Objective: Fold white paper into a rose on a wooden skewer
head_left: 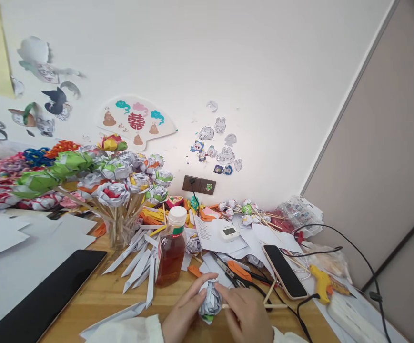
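A white folded-paper flower (211,300) with a bit of green at its lower end is held low over the wooden table. My left hand (187,305) grips it from the left, thumb and fingers against the petals. From the other side, my right hand (244,309) presses its fingertips to the petals. A thin wooden stick (277,306) shows on both sides of my right hand, level with the flower; how it joins the flower is hidden. Just behind my hands lie black-handled scissors (240,281) and an orange folded paper piece (238,270).
A bottle of amber drink (171,252) stands behind my left hand, beside folded white paper strips (140,269). Paper flowers on sticks (114,193) fill a clear container. A black tablet (49,295) lies left; a phone (286,271), cables and a yellow glue gun (319,283) lie right.
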### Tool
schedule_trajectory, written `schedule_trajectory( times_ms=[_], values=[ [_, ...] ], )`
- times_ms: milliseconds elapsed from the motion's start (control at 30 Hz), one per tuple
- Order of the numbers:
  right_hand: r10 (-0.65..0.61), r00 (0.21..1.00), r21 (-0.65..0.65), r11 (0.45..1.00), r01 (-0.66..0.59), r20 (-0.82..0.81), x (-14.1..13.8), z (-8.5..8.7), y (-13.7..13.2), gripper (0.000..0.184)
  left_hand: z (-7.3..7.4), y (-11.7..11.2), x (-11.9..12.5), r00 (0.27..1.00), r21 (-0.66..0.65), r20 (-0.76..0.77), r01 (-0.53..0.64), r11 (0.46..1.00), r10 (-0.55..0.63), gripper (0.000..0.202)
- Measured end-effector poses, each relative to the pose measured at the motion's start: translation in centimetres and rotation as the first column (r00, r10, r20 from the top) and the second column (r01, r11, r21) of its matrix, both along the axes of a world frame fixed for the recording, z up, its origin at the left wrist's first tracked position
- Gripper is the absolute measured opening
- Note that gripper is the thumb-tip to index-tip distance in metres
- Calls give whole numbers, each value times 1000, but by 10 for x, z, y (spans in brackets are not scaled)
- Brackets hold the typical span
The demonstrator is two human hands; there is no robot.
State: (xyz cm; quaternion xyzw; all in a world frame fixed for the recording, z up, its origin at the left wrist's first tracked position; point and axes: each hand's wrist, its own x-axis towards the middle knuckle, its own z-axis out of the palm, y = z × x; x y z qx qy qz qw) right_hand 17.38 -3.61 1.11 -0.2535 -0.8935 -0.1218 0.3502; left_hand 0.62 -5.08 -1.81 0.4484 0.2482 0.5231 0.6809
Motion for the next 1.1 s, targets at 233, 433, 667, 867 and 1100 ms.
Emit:
schedule_trajectory(
  times_ms=[233,433,667,867,1100],
  values=[
    [-19,1000,-42,999,20,12,-2,-1,2,39,-3,3,-1,997,-19,73,18,1000,-17,39],
    [11,1000,109,994,-11,-1,1,2,2,36,-2,9,4,990,-7,141,-16,1000,16,33],
    [8,995,222,975,-30,98,2,5,2,35,9,5,5,989,-97,139,-45,994,58,34],
    [11,994,219,975,-35,111,3,4,4,33,13,3,4,985,-158,166,-12,987,39,35],
    [41,992,197,978,-64,119,3,5,4,32,14,2,5,992,-102,102,-68,992,79,32]
  ],
)
